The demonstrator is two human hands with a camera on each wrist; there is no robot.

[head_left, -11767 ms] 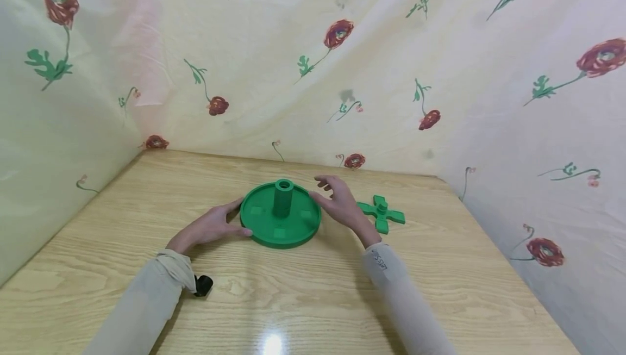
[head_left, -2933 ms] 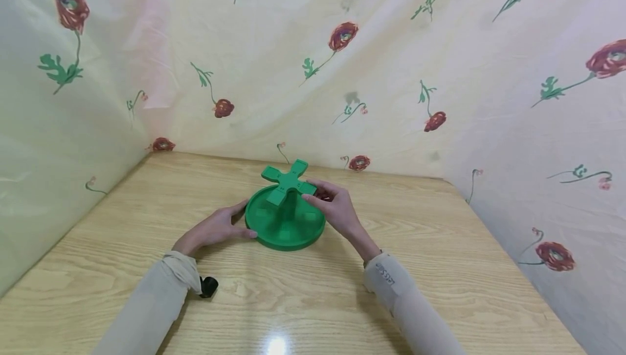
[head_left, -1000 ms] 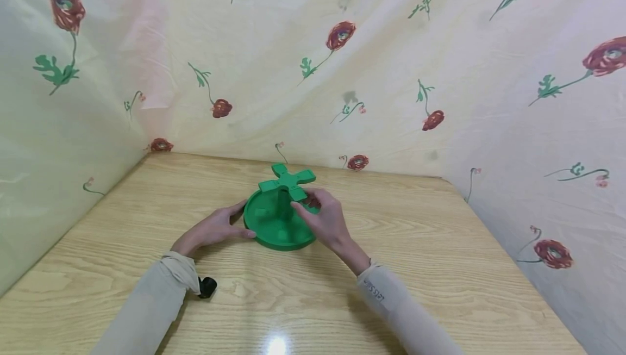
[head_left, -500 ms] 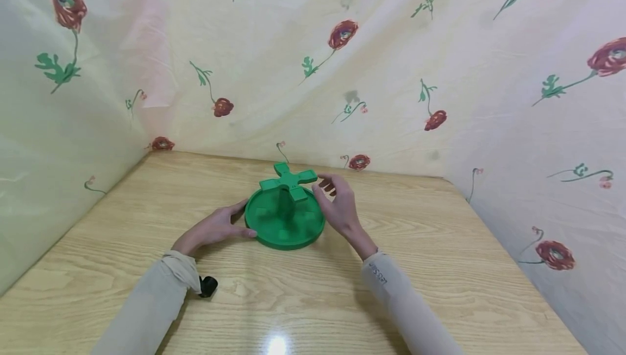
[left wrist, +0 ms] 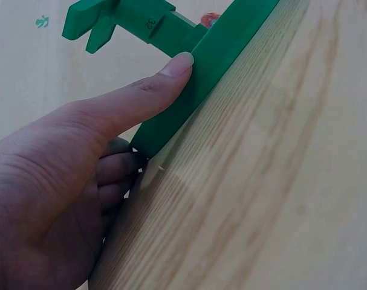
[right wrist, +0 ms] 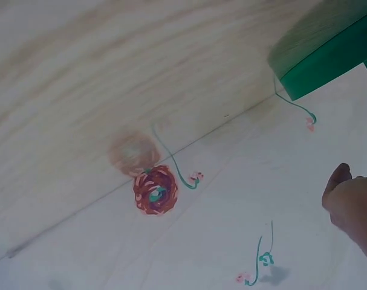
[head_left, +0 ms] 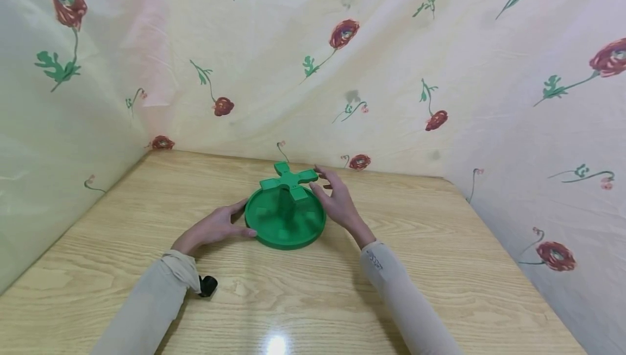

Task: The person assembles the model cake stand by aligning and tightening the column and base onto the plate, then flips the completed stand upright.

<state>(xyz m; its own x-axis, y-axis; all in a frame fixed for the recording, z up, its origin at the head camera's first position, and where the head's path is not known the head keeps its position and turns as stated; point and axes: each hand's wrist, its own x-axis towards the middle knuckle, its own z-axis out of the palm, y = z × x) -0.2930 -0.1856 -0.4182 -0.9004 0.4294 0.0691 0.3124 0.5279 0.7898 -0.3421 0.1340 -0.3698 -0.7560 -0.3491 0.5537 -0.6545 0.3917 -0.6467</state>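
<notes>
A green round base (head_left: pixel 286 235) with a raised rim lies on the table, with a column (left wrist: pixel 156 27) standing upright from its middle. On top of the column sits a flat green cross-shaped piece (head_left: pixel 288 180) with its arms spread out. My left hand (head_left: pixel 217 230) holds the base's rim at the left, the thumb on its near side and the fingers behind. My right hand (head_left: pixel 337 200) is beside the cross's right arm, thumb and fingers apart around its tip. Whether they touch it is hard to tell. The right wrist view shows only part of this hand (right wrist: pixel 355 202).
The wooden table (head_left: pixel 303 300) runs back to a flower-printed cloth (head_left: pixel 274 61) that also rises at both sides. A small black object (head_left: pixel 207 286) is at the left sleeve's cuff.
The cross-shaped piece has gone from the table at right to the column's top, carried and turned by my right hand. That hand has since let go and shifted slightly up. My left hand has stayed.
</notes>
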